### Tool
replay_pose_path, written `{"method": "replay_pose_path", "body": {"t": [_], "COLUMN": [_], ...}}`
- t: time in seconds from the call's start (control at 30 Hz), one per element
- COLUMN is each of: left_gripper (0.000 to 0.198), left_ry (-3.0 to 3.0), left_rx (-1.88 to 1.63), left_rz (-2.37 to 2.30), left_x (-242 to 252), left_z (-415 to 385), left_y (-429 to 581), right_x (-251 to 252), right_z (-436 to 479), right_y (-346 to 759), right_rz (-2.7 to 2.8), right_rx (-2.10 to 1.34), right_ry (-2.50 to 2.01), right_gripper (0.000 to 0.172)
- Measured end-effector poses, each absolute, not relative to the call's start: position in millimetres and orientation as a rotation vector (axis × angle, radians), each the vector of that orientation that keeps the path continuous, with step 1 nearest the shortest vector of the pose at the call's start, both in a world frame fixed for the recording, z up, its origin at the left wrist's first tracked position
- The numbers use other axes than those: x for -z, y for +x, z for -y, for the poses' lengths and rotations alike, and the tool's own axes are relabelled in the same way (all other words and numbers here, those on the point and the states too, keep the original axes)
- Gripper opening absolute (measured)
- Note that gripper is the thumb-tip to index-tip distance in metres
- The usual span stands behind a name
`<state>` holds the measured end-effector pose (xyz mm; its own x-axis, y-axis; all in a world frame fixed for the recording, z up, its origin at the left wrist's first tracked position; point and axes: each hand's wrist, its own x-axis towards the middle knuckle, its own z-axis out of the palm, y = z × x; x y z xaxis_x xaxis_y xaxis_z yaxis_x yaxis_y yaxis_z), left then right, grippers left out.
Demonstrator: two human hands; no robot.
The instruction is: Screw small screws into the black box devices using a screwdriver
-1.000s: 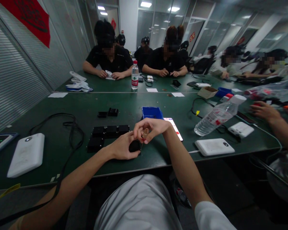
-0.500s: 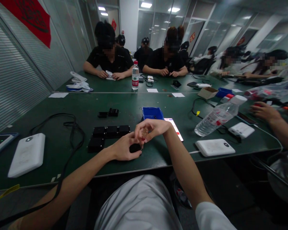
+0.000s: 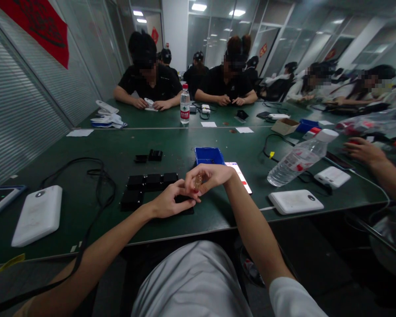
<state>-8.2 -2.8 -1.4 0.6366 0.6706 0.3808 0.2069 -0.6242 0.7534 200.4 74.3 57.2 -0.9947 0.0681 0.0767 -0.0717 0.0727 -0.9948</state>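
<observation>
My left hand (image 3: pixel 169 201) curls over a small black box (image 3: pixel 184 204) lying on the green table (image 3: pixel 86 220), fingers closed round it. My right hand (image 3: pixel 208 177) hovers just above it, fingertips pinching a small round coppery piece (image 3: pixel 198 180). Several more black boxes (image 3: pixel 148 182) sit in an L-shaped group just left of my hands. A blue bin (image 3: pixel 209 155) stands right behind my right hand.
A phone (image 3: pixel 240 176) lies beside the bin. White power banks (image 3: pixel 36 215) (image 3: pixel 295 201), a tipped water bottle (image 3: pixel 300 157) and black cables (image 3: pixel 95 176) spread over the table. A co-worker's hand (image 3: pixel 364 151) reaches in at right. Other people sit at the far table.
My left fingers have closed further over the black box and my right hand has lifted the coppery piece slightly. The rest is unchanged.
</observation>
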Motion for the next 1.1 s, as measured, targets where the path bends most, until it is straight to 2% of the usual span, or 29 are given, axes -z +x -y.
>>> {"method": "replay_pose_path", "body": {"t": [0.13, 0.33, 0.53, 0.93, 1.1], "left_gripper": [0.016, 0.015, 0.016, 0.013, 0.016], "left_ry": [2.158, 2.172, 2.178, 2.185, 2.212], "left_rx": [-0.886, -0.922, -0.922, -0.937, -0.919], "left_rz": [-0.676, -0.661, -0.676, -0.682, -0.717], "left_x": [3.7, 4.4, 7.6, 4.7, 2.4], "left_z": [1.3, 0.7, -1.2, 0.5, 1.9], "left_y": [-7.6, -7.1, -8.1, -7.1, -7.7], "right_x": [-57.5, -53.3, -53.7, -60.2, -63.4], "right_z": [-74.8, -75.2, -74.4, -71.7, -71.2], "right_y": [201.3, 200.2, 197.8, 199.4, 199.7], "right_rz": [2.219, 2.163, 2.185, 2.255, 2.284], "right_rx": [-2.077, -2.116, -2.048, -1.997, -1.928], "right_ry": [-0.017, -0.046, -0.099, -0.193, -0.192], "right_gripper": [0.048, 0.035, 0.031, 0.032, 0.040]}}
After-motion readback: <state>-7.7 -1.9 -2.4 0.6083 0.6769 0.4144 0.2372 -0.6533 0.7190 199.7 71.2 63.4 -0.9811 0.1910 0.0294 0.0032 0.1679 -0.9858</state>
